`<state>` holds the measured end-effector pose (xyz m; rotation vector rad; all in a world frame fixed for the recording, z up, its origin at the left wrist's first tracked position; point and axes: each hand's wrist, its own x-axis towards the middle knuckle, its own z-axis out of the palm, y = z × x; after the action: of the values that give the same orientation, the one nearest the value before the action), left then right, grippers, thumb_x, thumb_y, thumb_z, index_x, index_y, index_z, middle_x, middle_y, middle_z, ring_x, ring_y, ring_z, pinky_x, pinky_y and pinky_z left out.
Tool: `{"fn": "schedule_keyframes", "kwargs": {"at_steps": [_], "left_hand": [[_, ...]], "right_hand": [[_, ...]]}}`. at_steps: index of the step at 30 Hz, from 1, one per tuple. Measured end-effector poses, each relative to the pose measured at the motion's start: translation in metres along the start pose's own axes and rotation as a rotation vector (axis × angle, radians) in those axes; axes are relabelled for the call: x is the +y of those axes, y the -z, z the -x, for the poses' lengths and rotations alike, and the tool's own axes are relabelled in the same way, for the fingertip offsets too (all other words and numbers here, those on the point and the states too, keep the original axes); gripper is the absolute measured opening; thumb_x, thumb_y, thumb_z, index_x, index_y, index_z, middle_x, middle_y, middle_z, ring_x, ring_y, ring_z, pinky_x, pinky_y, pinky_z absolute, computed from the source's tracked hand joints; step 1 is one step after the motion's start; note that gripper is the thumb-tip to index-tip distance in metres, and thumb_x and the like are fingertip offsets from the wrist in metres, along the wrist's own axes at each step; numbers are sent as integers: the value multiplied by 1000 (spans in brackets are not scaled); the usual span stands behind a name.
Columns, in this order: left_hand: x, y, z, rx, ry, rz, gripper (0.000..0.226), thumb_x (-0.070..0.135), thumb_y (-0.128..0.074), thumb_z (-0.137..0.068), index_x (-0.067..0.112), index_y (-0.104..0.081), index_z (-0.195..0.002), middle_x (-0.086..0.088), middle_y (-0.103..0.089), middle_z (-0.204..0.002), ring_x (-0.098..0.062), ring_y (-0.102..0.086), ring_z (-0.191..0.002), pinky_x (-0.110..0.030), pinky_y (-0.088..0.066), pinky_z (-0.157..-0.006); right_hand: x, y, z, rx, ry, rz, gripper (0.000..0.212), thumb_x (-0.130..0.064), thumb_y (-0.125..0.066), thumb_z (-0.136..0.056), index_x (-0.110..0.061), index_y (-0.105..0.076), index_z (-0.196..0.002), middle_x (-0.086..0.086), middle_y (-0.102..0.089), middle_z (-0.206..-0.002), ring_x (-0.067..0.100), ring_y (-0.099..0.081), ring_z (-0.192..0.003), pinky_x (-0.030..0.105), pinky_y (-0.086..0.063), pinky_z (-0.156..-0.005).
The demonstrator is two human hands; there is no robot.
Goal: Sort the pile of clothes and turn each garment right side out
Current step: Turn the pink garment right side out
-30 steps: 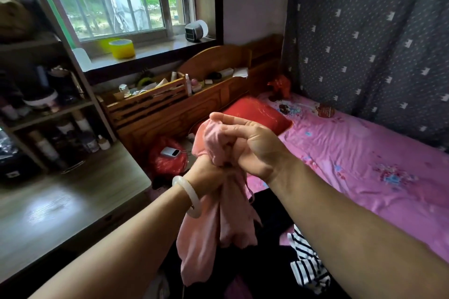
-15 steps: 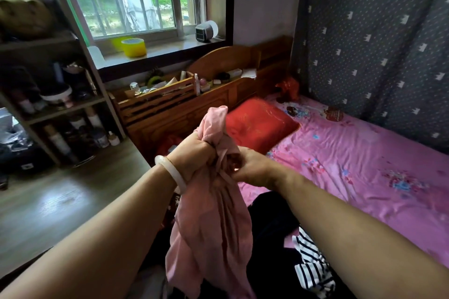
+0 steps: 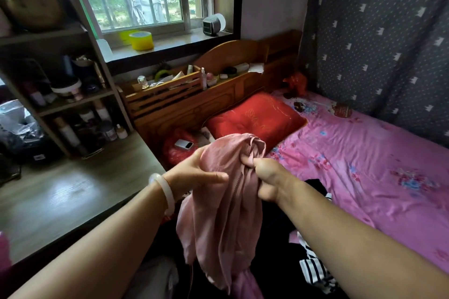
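No legible writing or brand on any item. The pink garment, thin, smooth and creased, hangs bunched at frame centre above the clothes pile at 6 o'clock. The left hand pinches its left edge; the right hand is fisted on a gathered fold. A smooth pale bangle rings the left wrist. A red embroidered pillow lies at 12 o'clock on the floral pink sheet.

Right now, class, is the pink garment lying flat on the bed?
No: both the left hand and the right hand hold the pink garment up, hanging above the clothes pile.
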<state>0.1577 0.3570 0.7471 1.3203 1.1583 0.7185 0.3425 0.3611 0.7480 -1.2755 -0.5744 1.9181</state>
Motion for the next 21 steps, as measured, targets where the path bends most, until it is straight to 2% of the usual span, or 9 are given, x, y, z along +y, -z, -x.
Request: {"fn": "schedule_keyframes", "kwargs": {"at_steps": [2, 5, 7, 10, 12, 14, 17, 19, 21], "left_hand": [[-6, -14, 6, -120, -15, 79, 86, 10, -86, -60, 18, -46, -135, -5, -63, -128, -16, -59, -119, -32, -48, -100], [-8, -29, 12, -143, -13, 192, 50, -9, -74, -66, 6, -64, -112, -11, -72, -106, -21, -68, -101, -31, -54, -89], [-13, -30, 9, -49, -19, 199, 40, -14, -74, -68, -1, -67, -105, -14, -73, -99, -24, -69, -94, -31, -56, -83], [-15, -28, 5, 148, -22, 157, 23, -7, -74, -72, 1, -72, -93, -9, -75, -86, -20, -70, -82, -26, -58, -74], [-13, -25, 5, 190, -34, 188, 18, 0, -74, -76, 5, -73, -92, -5, -76, -83, -17, -70, -79, -25, -58, -72], [-12, -19, 3, 189, -21, 201, 17, 11, -75, -78, 7, -73, -94, -7, -76, -88, -17, -71, -83, -28, -58, -76], [-11, -13, -6, 155, 14, 84, 33, 35, -78, -76, 8, -74, -94, -9, -75, -95, -20, -70, -92, -34, -56, -87], [-2, -18, -10, 136, -21, 13, 29, 36, -67, -85, 9, -70, -76, 1, -74, -74, -8, -67, -72, -24, -55, -73], [6, -25, -13, 105, -65, 48, 37, 30, -57, -92, 5, -57, -65, 6, -60, -52, -5, -53, -50, -19, -45, -52]], "right_hand": [[-3, -8, 0, -53, -54, -58, 35, -21, -40, -102, 2, -64, -95, 17, -73, -83, 25, -72, -75, 39, -52, -75], [-8, -20, -3, -100, -77, -114, 44, -29, -41, -101, 6, -57, -123, 24, -61, -124, 32, -57, -119, 46, -45, -99], [-11, -22, -6, -62, -50, -126, 40, -26, -42, -101, 4, -64, -115, 23, -66, -116, 31, -63, -109, 44, -50, -94], [-13, -10, -11, -16, 37, -61, 32, -10, -46, -97, -4, -67, -74, 10, -68, -67, 20, -66, -57, 29, -57, -50], [-16, -1, -9, 211, 158, 283, 8, -3, -51, -89, -3, -58, -84, 10, -59, -65, 14, -53, -47, 21, -46, -40], [-22, 11, -9, 339, 307, 496, 45, -8, -62, -85, -3, -48, -127, 14, -63, -93, 10, -55, -63, 19, -46, -48], [-22, 10, -2, -98, 414, 686, 89, -27, -74, -81, -24, -21, -152, 9, -47, -142, 12, -57, -113, 20, -50, -76], [-8, -2, -3, -385, 421, 835, 94, -11, -82, -72, -20, -29, -149, 4, -49, -143, 11, -54, -124, 23, -48, -97], [6, -9, -19, -419, 418, 852, 84, 5, -77, -62, -16, -48, -138, 3, -62, -130, 15, -59, -119, 33, -48, -101]]}}
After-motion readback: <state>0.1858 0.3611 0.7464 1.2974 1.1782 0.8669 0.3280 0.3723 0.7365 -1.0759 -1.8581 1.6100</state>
